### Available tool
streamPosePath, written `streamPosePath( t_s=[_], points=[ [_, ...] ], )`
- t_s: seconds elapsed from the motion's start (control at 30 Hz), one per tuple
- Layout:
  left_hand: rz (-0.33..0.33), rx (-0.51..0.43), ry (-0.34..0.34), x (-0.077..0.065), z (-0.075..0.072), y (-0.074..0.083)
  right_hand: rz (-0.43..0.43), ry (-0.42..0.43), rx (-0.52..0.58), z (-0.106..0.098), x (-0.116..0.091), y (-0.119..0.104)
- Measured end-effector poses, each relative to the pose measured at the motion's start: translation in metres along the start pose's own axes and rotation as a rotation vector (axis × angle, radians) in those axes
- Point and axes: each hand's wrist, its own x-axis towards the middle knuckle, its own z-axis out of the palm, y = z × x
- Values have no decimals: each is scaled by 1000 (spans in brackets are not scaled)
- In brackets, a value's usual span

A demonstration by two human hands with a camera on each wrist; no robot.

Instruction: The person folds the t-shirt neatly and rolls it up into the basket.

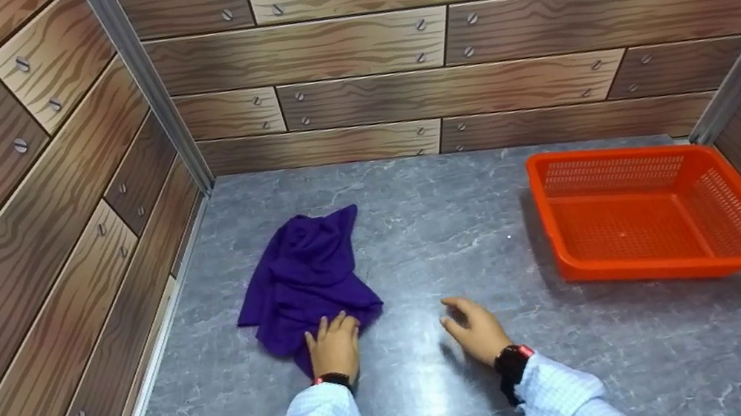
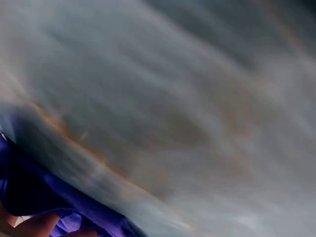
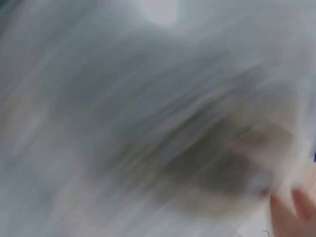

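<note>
A crumpled purple cloth (image 1: 306,271) lies on the grey floor, left of the middle in the head view. Over its near edge rests my left hand (image 1: 335,349), fingers spread forward onto the fabric. In the left wrist view, folds of the cloth (image 2: 74,202) rise around my fingers (image 2: 42,224) at the bottom left corner. My right hand (image 1: 477,329) is held to the right of the cloth, thumb and fingers apart, with nothing between them. The right wrist view is mostly blurred, with fingertips (image 3: 289,215) at its lower right.
An orange plastic basket (image 1: 560,259) with perforated sides stands at the right, against the side wall. Wood-patterned panels (image 1: 342,39) enclose the back and both sides, with metal posts (image 1: 148,72) at the corners. The grey marbled floor (image 1: 434,227) reflects light.
</note>
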Motion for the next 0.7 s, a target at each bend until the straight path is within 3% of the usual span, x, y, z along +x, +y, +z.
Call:
streamPosePath(
  t_s=[0.17,0.27,0.47,0.57,0.7],
  points=[
    [12,-139,-16,-1,1,17,160,-84,332,10,7,-15],
    [24,-186,7,-2,2,26,232,-115,464,17,9,-21],
    [134,-258,45,-5,6,44,272,-218,514,28,11,-30],
    [168,-305,12,-5,8,50,297,-248,576,31,11,-35],
    [185,-338,-58,-6,10,55,355,-225,668,34,11,-41]
  ],
)
